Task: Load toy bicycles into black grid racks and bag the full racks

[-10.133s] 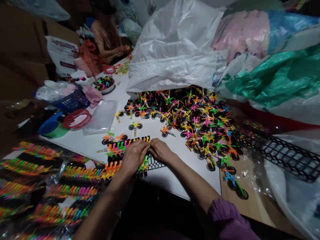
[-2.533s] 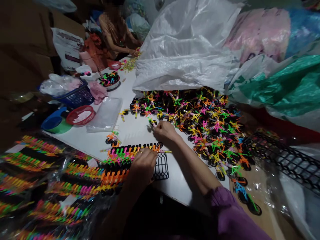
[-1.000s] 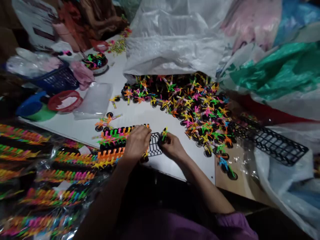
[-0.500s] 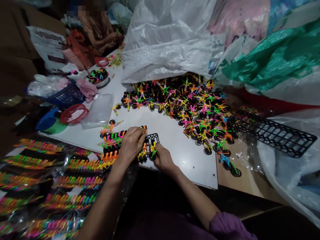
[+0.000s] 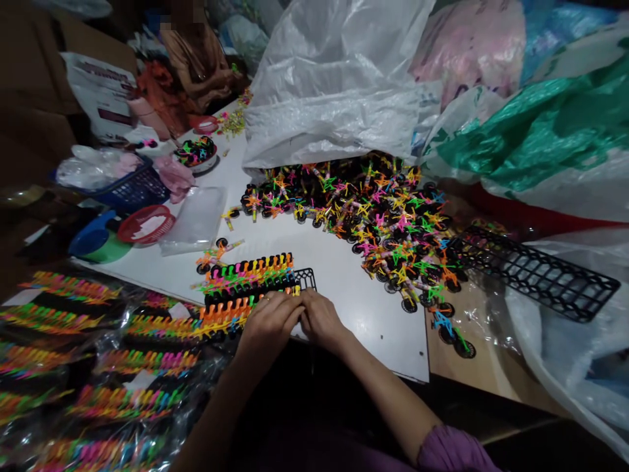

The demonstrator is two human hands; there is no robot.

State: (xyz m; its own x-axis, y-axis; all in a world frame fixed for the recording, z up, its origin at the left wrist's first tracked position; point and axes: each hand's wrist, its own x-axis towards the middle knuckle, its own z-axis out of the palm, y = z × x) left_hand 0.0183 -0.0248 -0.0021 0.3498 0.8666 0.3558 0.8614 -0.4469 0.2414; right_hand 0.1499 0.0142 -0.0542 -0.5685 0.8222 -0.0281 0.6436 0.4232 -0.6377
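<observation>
A black plastic lattice rack (image 5: 307,278) lies on the white table, filled with two rows of small colourful toy bicycles (image 5: 250,270). My left hand (image 5: 270,319) and my right hand (image 5: 322,320) meet at the right end of the near row. Their closed fingers press on a toy bicycle (image 5: 297,290), of which only a yellow bit shows above the fingertips. The hands hide the rest of it and that end of the near row.
A large heap of loose toy bicycles (image 5: 383,216) spills from a white sack (image 5: 334,124). At right lies another black rack (image 5: 535,272). Filled racks in clear plastic (image 5: 142,360) are at lower left. Baskets (image 5: 147,225) stand at left; a co-worker (image 5: 196,65) sits behind.
My left hand has come down from the far row to the near row and joined my right hand. The yellow toy bicycle in my right hand is now mostly covered.
</observation>
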